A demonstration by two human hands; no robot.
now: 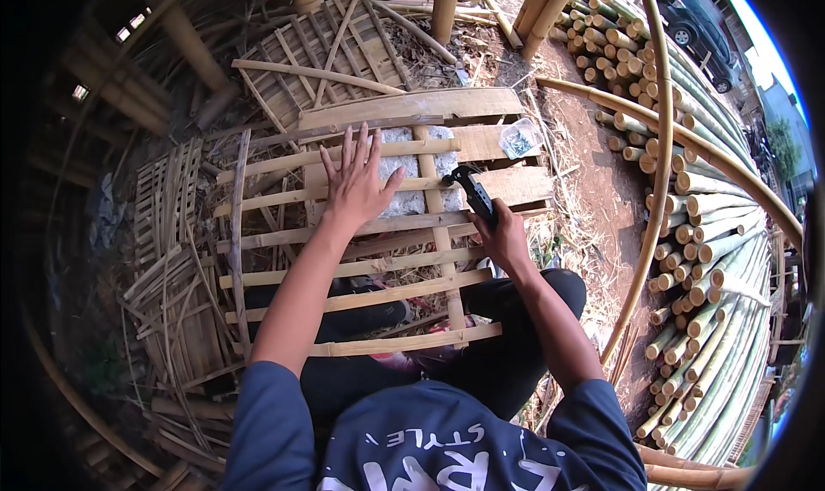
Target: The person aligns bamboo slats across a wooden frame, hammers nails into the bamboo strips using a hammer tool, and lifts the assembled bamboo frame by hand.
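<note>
A frame of split bamboo slats (pixel 361 300) lies in front of me, partly over my legs, with a vertical bamboo crosspiece (pixel 440 249) near its right end. My left hand (pixel 357 182) rests flat on the upper slats, palm down and fingers spread. Gripped in my right hand (pixel 505 237) is a black hammer (pixel 474 197). Its head is at the slat end beside the crosspiece; whether it touches cannot be made out. Under the upper slats is a grey stone-like block (pixel 402 201). A clear plastic tub (pixel 521 139) of small metal pieces, apparently nails, stands on the wooden boards (pixel 507 184).
Cut bamboo poles (pixel 713 225) are piled on the right. A long curved pole (pixel 660 147) arches between me and the pile. Slatted bamboo panels (pixel 322 48) lie at the back, and loose strips (pixel 168 298) lie on the left. A dark car (pixel 694 29) is parked far right.
</note>
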